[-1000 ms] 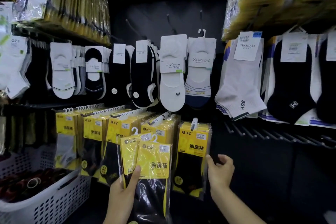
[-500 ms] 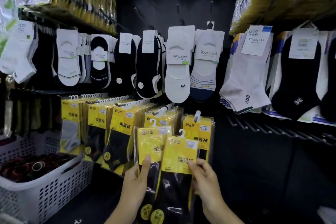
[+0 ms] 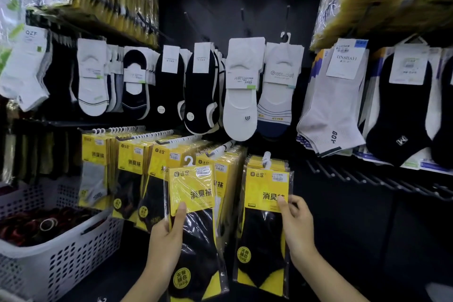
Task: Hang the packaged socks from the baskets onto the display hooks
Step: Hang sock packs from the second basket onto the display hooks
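Observation:
My left hand (image 3: 166, 238) grips a yellow-and-black packaged sock pack (image 3: 193, 206) by its left edge, thumb on the yellow card; its white hanger loop points up in front of the hung rows. My right hand (image 3: 297, 225) pinches a second yellow pack (image 3: 266, 203) at its right edge; that pack's top sits at the rightmost display hook (image 3: 266, 155), in front of other packs there. Whether its loop is on the hook I cannot tell. Several more yellow packs (image 3: 132, 167) hang on hooks to the left.
A white perforated basket (image 3: 61, 260) with dark items stands at lower left. Above hang rows of loose white and black socks (image 3: 241, 95). Bare hooks (image 3: 343, 174) stick out at the right, under grey and black ankle socks (image 3: 331, 105).
My right hand took the front pack from the pair in my left hand and carried it right and up to the rightmost hook. My left hand keeps one pack.

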A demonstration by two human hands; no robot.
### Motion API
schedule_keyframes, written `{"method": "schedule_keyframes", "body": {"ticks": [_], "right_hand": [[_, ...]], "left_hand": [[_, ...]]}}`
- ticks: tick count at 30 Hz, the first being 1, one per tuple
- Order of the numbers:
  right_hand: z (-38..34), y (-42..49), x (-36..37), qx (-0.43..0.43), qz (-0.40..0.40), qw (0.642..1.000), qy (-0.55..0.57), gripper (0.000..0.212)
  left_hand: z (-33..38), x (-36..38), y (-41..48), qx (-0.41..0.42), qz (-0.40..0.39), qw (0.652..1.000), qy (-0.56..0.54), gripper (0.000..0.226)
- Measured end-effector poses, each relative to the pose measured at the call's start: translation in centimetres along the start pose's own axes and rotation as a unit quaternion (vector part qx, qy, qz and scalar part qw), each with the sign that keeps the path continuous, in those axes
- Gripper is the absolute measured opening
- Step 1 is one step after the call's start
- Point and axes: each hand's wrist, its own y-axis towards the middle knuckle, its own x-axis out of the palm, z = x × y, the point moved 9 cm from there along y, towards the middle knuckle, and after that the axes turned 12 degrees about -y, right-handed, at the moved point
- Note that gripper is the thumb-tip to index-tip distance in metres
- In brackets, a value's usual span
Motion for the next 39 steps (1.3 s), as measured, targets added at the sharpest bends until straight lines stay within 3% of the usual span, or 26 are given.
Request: {"method": "schedule_keyframes", "body": {"ticks": [4, 10, 14, 17, 21, 23, 29, 32, 39], "right_hand": [[1.0, 1.7, 0.6, 0.029, 0.03, 0.999, -0.015, 0.005], [3.3, 2.8, -0.7, 0.106, 0.124, 0.985, -0.049, 0.03], [5.1, 1.6, -2.0, 0.141, 0.141, 0.977, -0.072, 0.03], [4.6, 0.2, -1.5, 0.114, 0.084, 0.989, -0.042, 0.024], [1.6, -3.2, 2.1, 0.059, -0.116, 0.992, 0.002, 0.023], [0.6, -4.8, 3.3, 0.035, -0.179, 0.983, 0.002, 0.022], [0.3, -4.3, 0.4, 0.016, -0.087, 0.996, 0.024, 0.011], [0.6, -3.4, -0.8, 0.019, -0.046, 0.998, 0.027, 0.01], [0.8, -1.0, 0.5, 0.023, -0.062, 0.998, 0.001, 0.01]], "left_hand": [[-0.3, 0.5, 0.1, -0.007, 0.001, 1.0, -0.006, 0.055], [-1.1, 1.5, 0.0, -0.019, 0.007, 1.0, 0.002, 0.054], [-2.0, 2.6, -0.3, 0.003, -0.033, 0.999, -0.013, 0.052], [-2.4, 4.4, -0.7, 0.006, -0.087, 0.995, -0.043, 0.024], [-2.5, 7.6, -1.9, 0.003, -0.152, 0.988, -0.037, 0.042], [-2.0, 9.2, -2.6, 0.006, -0.175, 0.983, -0.059, 0.037], [-2.5, 11.9, -3.2, -0.025, -0.207, 0.974, -0.089, 0.037], [-3.3, 12.0, -3.0, -0.047, -0.201, 0.975, -0.083, 0.025], [-4.9, 11.7, -2.0, -0.048, -0.179, 0.979, -0.08, 0.023]]}}
